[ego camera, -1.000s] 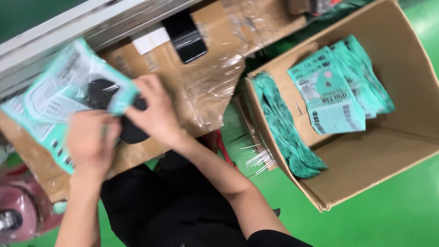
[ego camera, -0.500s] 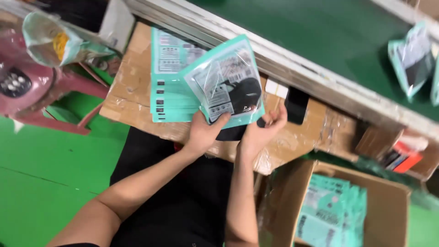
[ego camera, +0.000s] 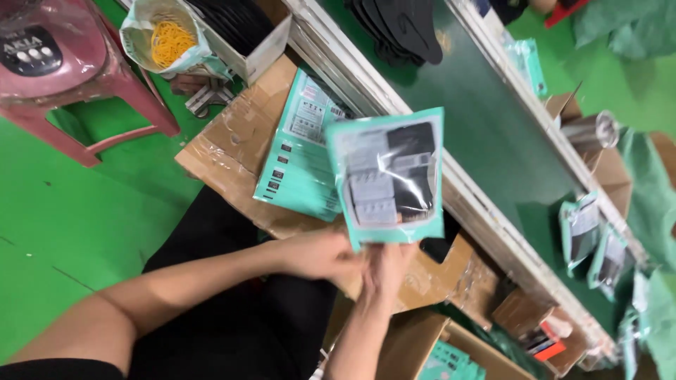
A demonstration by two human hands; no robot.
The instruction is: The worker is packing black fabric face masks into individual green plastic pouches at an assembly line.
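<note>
Both hands hold up a teal-edged clear plastic packet (ego camera: 389, 179) with a dark item inside. My left hand (ego camera: 320, 255) grips its lower left corner. My right hand (ego camera: 386, 271) grips the bottom edge beside it. Beneath the packet lies a stack of flat teal packets (ego camera: 299, 155) on a cardboard sheet (ego camera: 225, 151) wrapped in tape, which rests across my lap.
A green conveyor belt (ego camera: 479, 119) runs past the cardboard, carrying filled packets (ego camera: 584, 236) at the right and dark items (ego camera: 398, 28) at the top. A pink stool (ego camera: 63, 70), a bag of yellow rubber bands (ego camera: 169, 39) and a cardboard box (ego camera: 451, 355) with teal packets stand around.
The view has swung so the belt now runs diagonally. Both hands lifted the packet higher and shifted to grip its bottom edge.
</note>
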